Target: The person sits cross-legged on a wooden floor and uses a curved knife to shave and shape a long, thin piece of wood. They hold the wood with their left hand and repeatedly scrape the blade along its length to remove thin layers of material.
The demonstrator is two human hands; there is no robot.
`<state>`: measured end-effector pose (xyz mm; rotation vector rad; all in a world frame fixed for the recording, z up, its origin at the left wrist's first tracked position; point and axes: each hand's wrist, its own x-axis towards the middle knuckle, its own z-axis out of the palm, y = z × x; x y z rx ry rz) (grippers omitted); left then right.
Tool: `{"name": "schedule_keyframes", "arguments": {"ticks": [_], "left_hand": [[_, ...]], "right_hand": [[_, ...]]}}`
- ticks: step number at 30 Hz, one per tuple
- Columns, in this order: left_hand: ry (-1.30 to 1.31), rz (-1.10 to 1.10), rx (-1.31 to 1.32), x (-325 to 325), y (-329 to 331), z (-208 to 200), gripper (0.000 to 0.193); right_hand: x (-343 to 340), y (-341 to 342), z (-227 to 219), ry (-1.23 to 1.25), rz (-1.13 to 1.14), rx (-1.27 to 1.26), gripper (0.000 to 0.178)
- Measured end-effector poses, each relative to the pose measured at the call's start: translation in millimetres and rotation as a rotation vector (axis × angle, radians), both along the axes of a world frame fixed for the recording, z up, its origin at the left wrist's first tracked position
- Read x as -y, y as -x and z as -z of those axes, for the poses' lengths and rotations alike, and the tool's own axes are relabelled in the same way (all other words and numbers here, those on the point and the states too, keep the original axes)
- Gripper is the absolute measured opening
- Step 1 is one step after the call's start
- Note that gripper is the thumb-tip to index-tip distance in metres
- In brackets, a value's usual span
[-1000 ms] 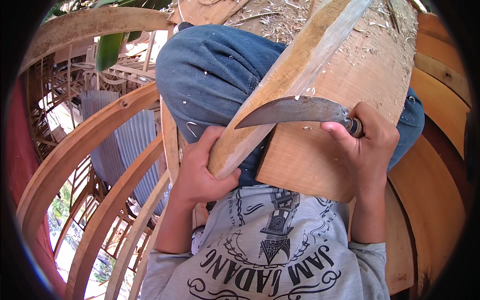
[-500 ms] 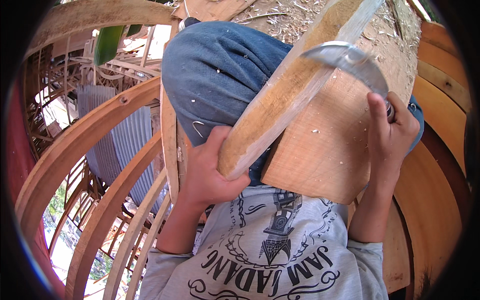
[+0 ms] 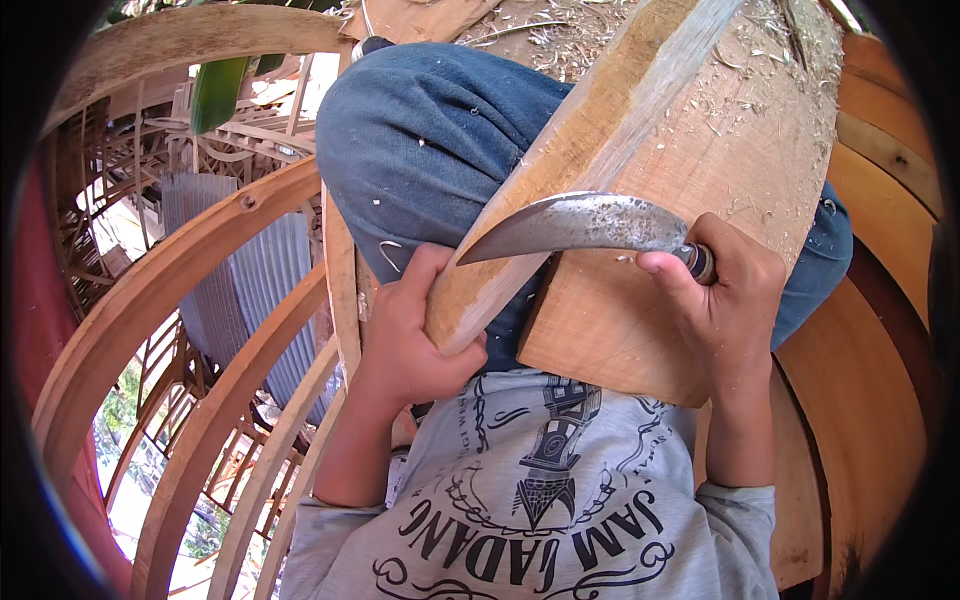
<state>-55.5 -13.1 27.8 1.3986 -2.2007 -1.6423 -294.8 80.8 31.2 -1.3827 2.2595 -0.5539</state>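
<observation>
A long wooden bar (image 3: 560, 165) slants from my left hand up to the far right, yellowish along one face and paler along its edge. Its near end is wrapped by my left hand (image 3: 412, 325), with the thumb beneath. My right hand (image 3: 728, 290) grips the dark handle of a curved knife (image 3: 590, 222), shaped like a small sickle. The spotted steel blade lies across the bar, its tip pointing left, close to my left hand's fingers. Whether the edge is touching the wood I cannot tell. Most of the handle is hidden in my fist.
A broad plank (image 3: 640, 330) lies between my jeans-covered legs (image 3: 430, 130), strewn with wood shavings (image 3: 740, 90) at its far end. Curved wooden ribs (image 3: 190, 250) stand at the left, with corrugated sheets (image 3: 270, 290) beyond. Curved planking (image 3: 850, 390) rises at the right.
The curved knife has come nearer to me and left along the bar, from its middle toward my left hand. My right hand moved with it. The left hand keeps its hold.
</observation>
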Motion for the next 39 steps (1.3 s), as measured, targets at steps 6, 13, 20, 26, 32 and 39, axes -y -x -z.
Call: {"name": "schedule_keyframes", "arguments": {"ticks": [6,13,20,26,32,39], "left_hand": [[-0.493,0.006,0.018,28,-7,-3,0.052],[-0.533,0.023,-0.057,30,-14,3,0.053],[-0.527,0.082,-0.108,35,-18,7,0.052],[-0.568,0.049,-0.086,34,-19,9,0.054],[-0.590,0.040,-0.059,37,-14,3,0.054],[-0.558,0.046,-0.084,36,-6,-1,0.048]], "right_hand": [[20,13,0,0.075,0.027,-0.159,0.061],[38,67,26,0.155,0.457,-0.010,0.061],[22,87,14,0.138,0.441,0.025,0.057],[23,15,-4,0.107,-0.029,0.019,0.052],[40,59,7,0.108,0.254,-0.049,0.060],[50,81,3,0.111,0.215,-0.147,0.067]]}}
